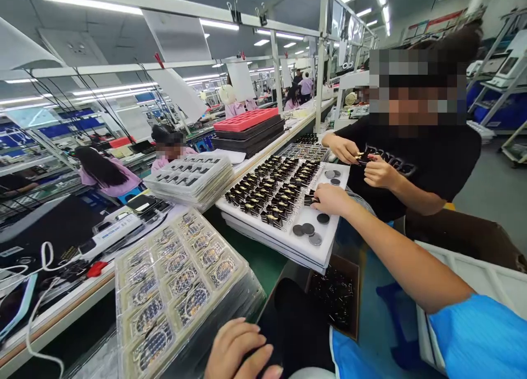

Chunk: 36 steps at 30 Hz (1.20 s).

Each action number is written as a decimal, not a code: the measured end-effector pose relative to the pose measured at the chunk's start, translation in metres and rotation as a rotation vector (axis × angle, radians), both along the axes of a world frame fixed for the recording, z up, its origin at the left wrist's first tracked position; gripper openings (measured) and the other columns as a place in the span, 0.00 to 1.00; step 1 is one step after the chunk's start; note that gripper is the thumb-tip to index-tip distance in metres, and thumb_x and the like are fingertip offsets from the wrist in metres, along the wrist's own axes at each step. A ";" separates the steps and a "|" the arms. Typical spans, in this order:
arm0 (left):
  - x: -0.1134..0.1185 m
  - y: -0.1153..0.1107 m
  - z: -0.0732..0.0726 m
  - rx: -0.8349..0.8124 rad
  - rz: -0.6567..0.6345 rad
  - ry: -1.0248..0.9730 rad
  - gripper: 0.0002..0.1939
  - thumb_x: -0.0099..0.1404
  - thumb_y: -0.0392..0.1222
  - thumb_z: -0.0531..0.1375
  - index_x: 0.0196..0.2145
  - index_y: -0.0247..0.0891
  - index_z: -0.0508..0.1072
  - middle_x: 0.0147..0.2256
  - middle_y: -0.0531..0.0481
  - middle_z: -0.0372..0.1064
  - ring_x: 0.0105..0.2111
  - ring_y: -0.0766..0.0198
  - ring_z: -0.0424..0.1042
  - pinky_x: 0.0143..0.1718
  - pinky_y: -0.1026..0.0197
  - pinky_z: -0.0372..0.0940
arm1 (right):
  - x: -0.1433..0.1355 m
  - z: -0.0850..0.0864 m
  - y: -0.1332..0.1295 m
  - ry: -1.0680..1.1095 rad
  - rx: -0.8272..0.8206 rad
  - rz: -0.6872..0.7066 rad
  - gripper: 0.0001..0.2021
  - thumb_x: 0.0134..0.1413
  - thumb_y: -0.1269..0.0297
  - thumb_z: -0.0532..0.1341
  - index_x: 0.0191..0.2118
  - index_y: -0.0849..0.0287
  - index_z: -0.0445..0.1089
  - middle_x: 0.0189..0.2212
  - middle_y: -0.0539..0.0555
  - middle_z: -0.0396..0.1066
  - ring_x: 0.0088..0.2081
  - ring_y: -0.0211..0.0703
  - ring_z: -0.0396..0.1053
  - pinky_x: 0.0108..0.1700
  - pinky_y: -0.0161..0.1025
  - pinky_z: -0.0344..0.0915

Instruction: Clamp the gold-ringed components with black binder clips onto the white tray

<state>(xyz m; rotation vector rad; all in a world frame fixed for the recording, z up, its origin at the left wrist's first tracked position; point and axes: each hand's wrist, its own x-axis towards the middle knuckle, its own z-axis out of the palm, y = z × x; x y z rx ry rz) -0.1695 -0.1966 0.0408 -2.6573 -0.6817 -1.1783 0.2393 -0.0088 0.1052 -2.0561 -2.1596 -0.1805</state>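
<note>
My right hand [331, 199] reaches onto a white foam tray [284, 235], its fingers closed around a small black clip [309, 199]. Rows of black clips with metal wire handles [263, 189] cover most of that tray. Dark and grey round discs [308, 229] lie along its near right side, close to my hand. At the bottom of the view is my left hand [241, 351], held low with its fingers apart and nothing in it. Left of it stands a stack of clear plastic trays [181, 280] with round patterned parts in their pockets.
Across the foam tray, a person in a black shirt [436, 159] holds a small part in both hands. A box of black pieces [335, 294] sits below. Red and black trays [247, 127] and clear trays [191, 178] are stacked behind. Cables and a power strip [111, 233] lie left.
</note>
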 end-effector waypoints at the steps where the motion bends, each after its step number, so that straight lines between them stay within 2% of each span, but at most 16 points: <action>1: 0.014 0.002 -0.001 -0.049 -0.032 -0.011 0.10 0.61 0.42 0.70 0.41 0.44 0.79 0.32 0.50 0.79 0.36 0.57 0.80 0.45 0.55 0.77 | 0.000 0.005 -0.003 0.000 -0.007 -0.030 0.10 0.56 0.61 0.68 0.27 0.60 0.75 0.36 0.63 0.76 0.41 0.57 0.73 0.34 0.41 0.62; 3: 0.036 -0.001 -0.010 -0.183 -0.083 -0.091 0.08 0.62 0.41 0.69 0.40 0.43 0.79 0.33 0.48 0.79 0.38 0.57 0.80 0.44 0.55 0.76 | 0.002 0.016 -0.016 0.057 0.039 -0.086 0.13 0.58 0.61 0.66 0.24 0.59 0.72 0.33 0.61 0.75 0.36 0.54 0.73 0.32 0.41 0.59; 5: 0.053 -0.007 -0.028 -0.392 -0.104 -0.250 0.05 0.64 0.43 0.67 0.39 0.45 0.80 0.33 0.46 0.78 0.39 0.55 0.79 0.43 0.53 0.75 | 0.002 0.024 -0.039 0.245 0.157 -0.082 0.15 0.58 0.59 0.65 0.22 0.59 0.70 0.30 0.58 0.74 0.33 0.50 0.71 0.32 0.40 0.59; 8: 0.078 -0.014 -0.058 -0.864 -0.043 -0.619 0.11 0.66 0.51 0.65 0.42 0.46 0.82 0.40 0.41 0.78 0.46 0.49 0.77 0.51 0.47 0.72 | -0.024 0.015 -0.087 0.755 0.191 0.140 0.15 0.57 0.52 0.66 0.26 0.57 0.71 0.28 0.53 0.73 0.32 0.47 0.69 0.35 0.40 0.62; 11: 0.102 -0.012 -0.083 -1.364 -0.056 -1.067 0.27 0.64 0.61 0.64 0.55 0.46 0.77 0.54 0.38 0.74 0.58 0.44 0.71 0.61 0.44 0.65 | -0.084 -0.026 -0.134 1.181 -0.098 0.404 0.21 0.54 0.44 0.67 0.26 0.58 0.71 0.28 0.51 0.70 0.32 0.44 0.67 0.34 0.39 0.63; 13: 0.110 -0.008 -0.099 -1.575 -0.118 -1.301 0.34 0.62 0.65 0.64 0.61 0.48 0.72 0.59 0.39 0.71 0.63 0.43 0.66 0.62 0.44 0.64 | -0.128 -0.064 -0.158 1.383 -0.270 0.411 0.24 0.52 0.42 0.69 0.22 0.59 0.69 0.27 0.51 0.68 0.31 0.42 0.65 0.34 0.38 0.62; 15: 0.110 -0.006 -0.117 -1.684 -0.099 -1.430 0.38 0.59 0.65 0.66 0.63 0.49 0.69 0.60 0.41 0.70 0.63 0.43 0.65 0.58 0.46 0.67 | -0.160 -0.101 -0.175 1.600 -0.393 0.269 0.26 0.47 0.41 0.71 0.21 0.60 0.68 0.26 0.50 0.68 0.30 0.42 0.65 0.35 0.38 0.63; 19: 0.098 -0.013 -0.145 -1.761 0.151 -1.342 0.48 0.53 0.66 0.70 0.67 0.50 0.62 0.64 0.41 0.64 0.59 0.44 0.70 0.46 0.55 0.74 | -0.178 -0.151 -0.189 1.747 -0.463 0.005 0.27 0.41 0.37 0.73 0.24 0.61 0.74 0.31 0.53 0.71 0.34 0.45 0.68 0.39 0.39 0.65; 22: 0.091 -0.019 -0.150 -1.706 0.184 -1.138 0.53 0.56 0.68 0.67 0.72 0.55 0.50 0.67 0.41 0.58 0.53 0.48 0.74 0.40 0.57 0.75 | -0.170 -0.170 -0.192 1.721 -0.494 -0.078 0.28 0.38 0.36 0.74 0.24 0.60 0.73 0.24 0.49 0.66 0.26 0.37 0.61 0.28 0.35 0.59; 23: 0.090 -0.020 -0.149 -1.692 0.166 -1.088 0.50 0.58 0.69 0.65 0.71 0.54 0.52 0.66 0.41 0.60 0.51 0.49 0.75 0.39 0.56 0.75 | -0.168 -0.176 -0.194 1.738 -0.531 -0.098 0.29 0.38 0.35 0.73 0.26 0.60 0.73 0.22 0.46 0.62 0.23 0.34 0.56 0.25 0.33 0.54; 25: 0.089 -0.020 -0.147 -1.687 0.118 -0.997 0.43 0.60 0.71 0.62 0.66 0.49 0.65 0.61 0.40 0.66 0.48 0.50 0.75 0.41 0.54 0.74 | -0.166 -0.186 -0.198 1.787 -0.588 -0.107 0.30 0.39 0.34 0.72 0.29 0.60 0.73 0.20 0.45 0.60 0.19 0.31 0.51 0.21 0.32 0.49; 27: 0.090 -0.020 -0.146 -1.685 0.085 -0.917 0.38 0.59 0.73 0.61 0.55 0.42 0.76 0.52 0.40 0.74 0.45 0.50 0.75 0.45 0.52 0.73 | -0.168 -0.196 -0.203 1.814 -0.577 -0.065 0.29 0.40 0.34 0.72 0.31 0.60 0.74 0.24 0.48 0.66 0.21 0.33 0.57 0.22 0.32 0.54; 29: 0.090 -0.019 -0.147 -1.655 0.076 -0.837 0.36 0.58 0.73 0.62 0.48 0.39 0.79 0.44 0.42 0.76 0.42 0.51 0.74 0.46 0.51 0.71 | -0.168 -0.206 -0.207 1.819 -0.576 -0.015 0.28 0.43 0.35 0.71 0.32 0.60 0.75 0.28 0.51 0.71 0.25 0.37 0.65 0.26 0.35 0.63; 31: 0.089 -0.018 -0.149 -1.612 0.110 -0.769 0.34 0.57 0.72 0.63 0.43 0.38 0.81 0.39 0.44 0.76 0.40 0.52 0.73 0.46 0.52 0.69 | -0.166 -0.213 -0.207 1.770 -0.630 0.028 0.31 0.47 0.31 0.67 0.30 0.60 0.75 0.25 0.52 0.71 0.26 0.41 0.69 0.29 0.38 0.67; 34: 0.086 -0.018 -0.153 -1.554 0.201 -0.683 0.31 0.55 0.71 0.65 0.35 0.37 0.82 0.35 0.45 0.75 0.41 0.50 0.72 0.48 0.51 0.66 | -0.155 -0.218 -0.198 1.546 -0.622 0.060 0.36 0.47 0.25 0.61 0.27 0.61 0.75 0.21 0.53 0.69 0.25 0.45 0.70 0.26 0.40 0.67; 36: 0.084 -0.018 -0.157 -1.554 0.227 -0.627 0.29 0.53 0.69 0.66 0.30 0.37 0.81 0.34 0.45 0.74 0.43 0.48 0.71 0.50 0.51 0.64 | -0.145 -0.217 -0.190 1.474 -0.535 0.051 0.35 0.45 0.26 0.64 0.32 0.60 0.78 0.26 0.55 0.73 0.27 0.47 0.71 0.25 0.40 0.66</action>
